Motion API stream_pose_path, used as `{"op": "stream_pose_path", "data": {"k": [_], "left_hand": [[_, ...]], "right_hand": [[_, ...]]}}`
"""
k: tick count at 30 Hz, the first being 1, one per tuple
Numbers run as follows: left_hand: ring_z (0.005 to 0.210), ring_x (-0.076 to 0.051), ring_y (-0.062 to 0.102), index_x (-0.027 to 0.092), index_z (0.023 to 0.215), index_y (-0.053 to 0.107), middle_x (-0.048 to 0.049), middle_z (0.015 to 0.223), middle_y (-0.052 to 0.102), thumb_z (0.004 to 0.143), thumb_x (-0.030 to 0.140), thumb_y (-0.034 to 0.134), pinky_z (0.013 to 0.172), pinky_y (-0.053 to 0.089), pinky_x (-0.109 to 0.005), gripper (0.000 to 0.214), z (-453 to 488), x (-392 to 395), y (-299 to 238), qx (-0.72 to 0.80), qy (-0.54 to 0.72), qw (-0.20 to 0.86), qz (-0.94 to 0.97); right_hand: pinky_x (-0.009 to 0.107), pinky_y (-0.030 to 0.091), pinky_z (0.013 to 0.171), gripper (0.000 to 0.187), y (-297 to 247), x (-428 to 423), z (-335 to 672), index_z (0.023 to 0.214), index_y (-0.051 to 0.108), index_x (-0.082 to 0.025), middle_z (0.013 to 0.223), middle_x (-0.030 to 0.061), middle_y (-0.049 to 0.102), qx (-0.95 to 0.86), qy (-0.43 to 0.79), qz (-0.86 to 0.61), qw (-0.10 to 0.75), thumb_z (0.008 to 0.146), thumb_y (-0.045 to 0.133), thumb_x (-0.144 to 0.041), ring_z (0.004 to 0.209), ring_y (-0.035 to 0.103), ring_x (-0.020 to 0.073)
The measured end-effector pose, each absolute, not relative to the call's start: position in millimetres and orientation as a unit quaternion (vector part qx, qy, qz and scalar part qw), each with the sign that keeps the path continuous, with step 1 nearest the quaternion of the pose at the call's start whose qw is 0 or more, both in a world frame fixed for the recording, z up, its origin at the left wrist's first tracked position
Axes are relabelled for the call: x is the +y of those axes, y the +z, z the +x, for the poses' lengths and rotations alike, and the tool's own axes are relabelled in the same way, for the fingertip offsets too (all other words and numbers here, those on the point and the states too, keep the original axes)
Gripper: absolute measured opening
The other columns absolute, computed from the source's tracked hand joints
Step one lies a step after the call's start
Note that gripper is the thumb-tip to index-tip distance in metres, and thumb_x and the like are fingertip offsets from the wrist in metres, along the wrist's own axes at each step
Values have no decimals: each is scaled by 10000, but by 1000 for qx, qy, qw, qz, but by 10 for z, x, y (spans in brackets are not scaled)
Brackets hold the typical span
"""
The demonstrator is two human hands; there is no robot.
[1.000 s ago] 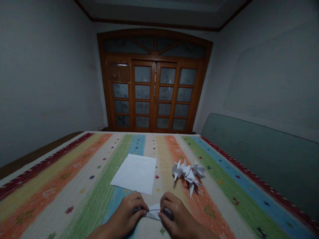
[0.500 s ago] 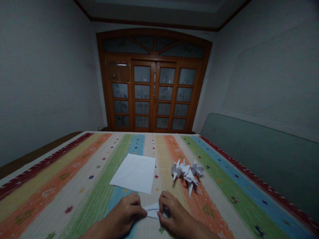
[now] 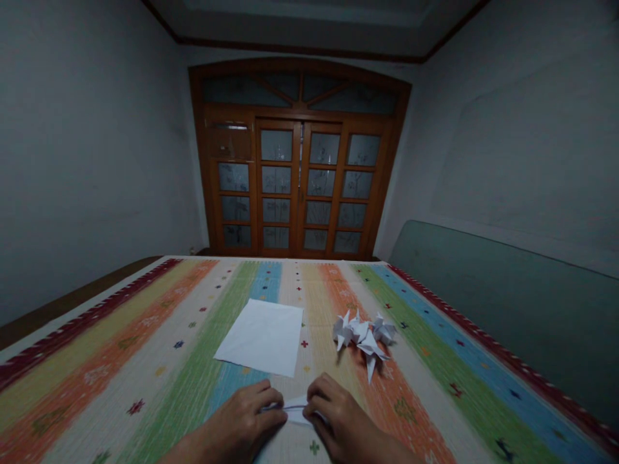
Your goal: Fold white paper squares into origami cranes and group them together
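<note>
Between my two hands lies a small piece of folded white paper (image 3: 296, 411), low over the striped tablecloth at the near edge of view. The fingers of my left hand (image 3: 249, 412) pinch its left end. At its right end, the thumb and fingers of my right hand (image 3: 336, 412) close on the paper. Both ends are partly hidden by my fingers. Just beyond my hands rests a flat white sheet of paper (image 3: 264, 336). Right of the sheet sits a cluster of several pointed white origami figures (image 3: 365, 335).
A tablecloth (image 3: 159, 322) with coloured stripes covers the table. Along the right side runs a pale green panel (image 3: 493, 290), perhaps a seat back. Wooden doors with glass panes (image 3: 300, 187) stand beyond the table, between white walls.
My left fingers have shifted along the folded paper and curl further over its left end. My right fingers have changed their hold at the right end. The sheet and origami figures stay put.
</note>
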State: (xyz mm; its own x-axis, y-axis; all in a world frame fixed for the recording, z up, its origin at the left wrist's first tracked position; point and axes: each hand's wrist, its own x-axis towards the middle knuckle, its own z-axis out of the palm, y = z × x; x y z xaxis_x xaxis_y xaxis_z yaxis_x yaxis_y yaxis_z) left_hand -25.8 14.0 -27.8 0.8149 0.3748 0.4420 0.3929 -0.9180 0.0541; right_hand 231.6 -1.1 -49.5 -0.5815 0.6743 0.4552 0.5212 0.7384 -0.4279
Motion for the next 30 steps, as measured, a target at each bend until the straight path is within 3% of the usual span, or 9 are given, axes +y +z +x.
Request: {"op": "stream_pose_path", "data": {"k": [5, 9, 14, 21, 26, 30], "left_hand": [[782, -228, 629, 162, 1078, 668, -82, 978, 772, 1073, 120, 442, 697, 525, -323, 231, -254, 174, -324, -168, -253, 31, -952], [788, -231, 637, 163, 1102, 675, -85, 972, 781, 1079, 130, 447, 690, 528, -324, 232, -255, 173, -329, -170, -258, 27, -951], [806, -231, 634, 180, 1110, 680, -74, 954, 780, 1077, 156, 488, 690, 513, -315, 197, -254, 174, -320, -187, -253, -10, -949], [894, -236, 640, 188, 1112, 695, -72, 1030, 772, 1018, 82, 532, 752, 515, -316, 216, -251, 150, -288, -211, -241, -73, -945], [867, -240, 657, 185, 1055, 730, -72, 944, 775, 975, 82, 607, 752, 510, -319, 179, -188, 179, -377, -250, -265, -87, -927], [829, -225, 664, 212, 1070, 745, -48, 886, 770, 970, 71, 624, 724, 494, -299, 210, -157, 210, -455, -289, -294, -121, -903]], "right_hand": [[313, 514, 795, 140, -512, -15, 2330, 912, 674, -178, 944, 98, 696, -893, 67, -329, 301, 899, 597, -62, 889, 636, 227], [294, 525, 818, 106, -479, -41, 2379, 919, 711, -185, 976, 83, 713, -878, 119, -358, 294, 856, 698, -101, 883, 677, 214], [307, 538, 834, 233, -386, -37, 2437, 963, 756, -186, 1025, 87, 723, -878, 166, -371, 253, 750, 837, -137, 920, 693, 239], [289, 538, 843, 172, -412, -18, 2439, 952, 786, -179, 1020, 101, 742, -864, 176, -362, 303, 800, 759, -102, 920, 709, 224], [271, 530, 722, 125, -483, 37, 2380, 919, 744, -166, 868, 86, 732, -871, 127, -365, 304, 903, 624, -136, 772, 688, 204], [276, 533, 749, 148, -538, 80, 2374, 969, 726, -179, 885, 78, 735, -867, 131, -375, 300, 949, 586, -135, 799, 694, 205]]}}
